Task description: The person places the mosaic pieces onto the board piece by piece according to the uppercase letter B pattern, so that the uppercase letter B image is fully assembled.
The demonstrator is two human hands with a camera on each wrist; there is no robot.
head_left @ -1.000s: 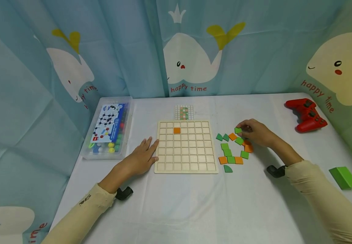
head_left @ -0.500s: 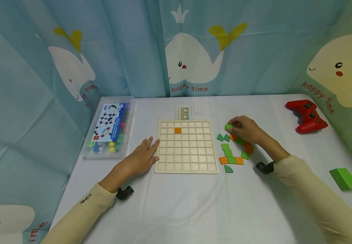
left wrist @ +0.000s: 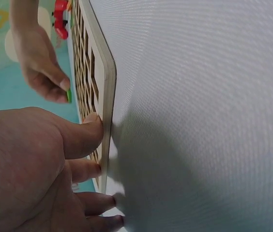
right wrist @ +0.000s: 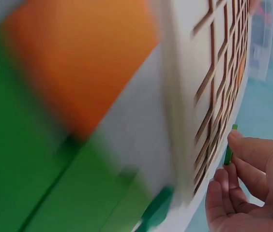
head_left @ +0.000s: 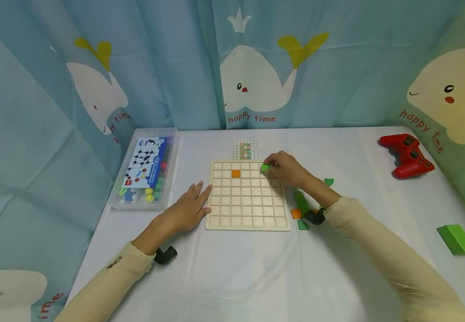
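Note:
My right hand (head_left: 289, 170) pinches a green square tile (head_left: 265, 167) between thumb and fingers, held above the upper right part of the wooden grid board (head_left: 240, 226). The right wrist view shows the same tile (right wrist: 229, 150) edge-on in the fingertips. One orange square tile (head_left: 236, 173) lies in a cell in the board's second row. My left hand (head_left: 188, 208) lies with spread fingers against the board's left edge; the thumb (left wrist: 85, 135) touches the rim in the left wrist view. Behind the board lies a small printed grid card (head_left: 245, 150) with a coloured pattern.
Loose green and orange tiles (head_left: 302, 201) lie right of the board, partly hidden under my right forearm. A clear plastic box (head_left: 144, 170) of coloured balls stands at left. A red game controller (head_left: 407, 154) and a green block (head_left: 457, 239) are at right.
My right hand has picked the green square tile from the loose pile and carried it left over the board. The left hand has stayed in place at the board's edge.

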